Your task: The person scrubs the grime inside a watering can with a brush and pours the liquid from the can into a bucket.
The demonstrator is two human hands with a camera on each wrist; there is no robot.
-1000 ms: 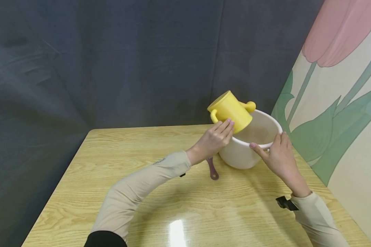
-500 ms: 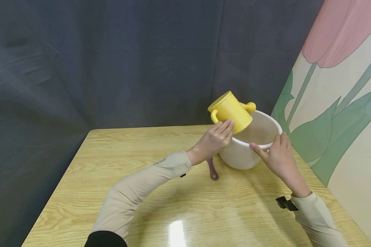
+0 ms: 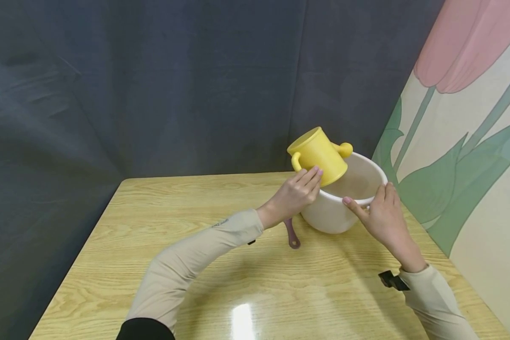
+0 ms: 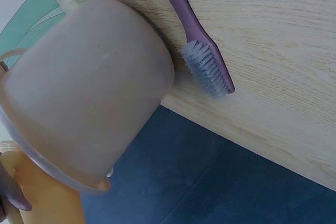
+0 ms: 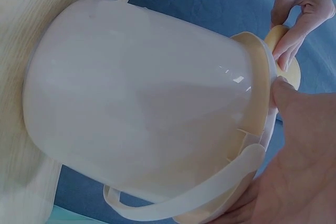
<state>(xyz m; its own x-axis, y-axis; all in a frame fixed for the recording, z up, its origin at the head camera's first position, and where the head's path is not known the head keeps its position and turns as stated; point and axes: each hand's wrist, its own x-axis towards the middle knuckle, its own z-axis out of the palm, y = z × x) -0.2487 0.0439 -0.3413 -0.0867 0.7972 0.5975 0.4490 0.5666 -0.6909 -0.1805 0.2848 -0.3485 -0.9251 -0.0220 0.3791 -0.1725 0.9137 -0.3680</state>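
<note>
My left hand (image 3: 292,196) holds a yellow watering can (image 3: 320,156) by its lower side and handle area; how the thumb lies is hidden in the head view. The can tilts with its spout over the white bucket (image 3: 329,216), which stands upright on the table. My right hand (image 3: 384,219) grips the bucket's near right rim, thumb on the outside in the right wrist view. The bucket's pale bail handle (image 5: 194,198) hangs down along its side. Any water is too hard to make out.
On the wooden table (image 3: 238,274), left of the bucket, lies a purple scrubbing brush (image 4: 202,40) with pale bristles, partly behind my left hand in the head view. A dark curtain (image 3: 195,85) hangs behind the table, and a wall painted with tulips (image 3: 471,165) stands to the right.
The watering can has moved very slightly down and to the right with my left hand. My right hand and the bucket stay in nearly the same place.
</note>
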